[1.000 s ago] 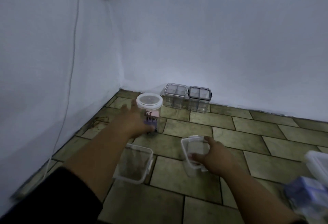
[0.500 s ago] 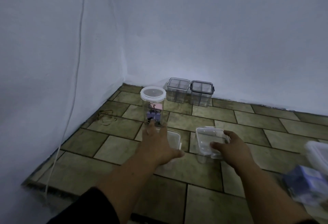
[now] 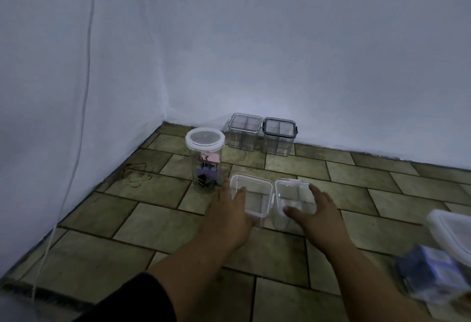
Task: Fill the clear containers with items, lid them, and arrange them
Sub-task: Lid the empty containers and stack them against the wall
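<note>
Two small clear square containers stand side by side on the tiled floor, both without lids. My left hand [image 3: 230,211] grips the near left side of the left container [image 3: 254,189]. My right hand [image 3: 317,212] wraps the near right side of the right container [image 3: 288,194]. Behind them to the left stands a tall round clear jar [image 3: 205,157] with a white lid, holding pink, purple and black binder clips. Two lidded grey-trimmed divided boxes, the left one [image 3: 245,130] and the right one [image 3: 279,136], sit against the back wall.
White walls meet in a corner at the back left. A thin white cable [image 3: 74,168] hangs down the left wall to the floor. At the right edge lie a clear lid or box [image 3: 452,232] and a blurred bluish packet [image 3: 430,275].
Both hands have slid the two open containers away from me and together, so they now stand side by side near the round jar. My left hand left the jar earlier.
</note>
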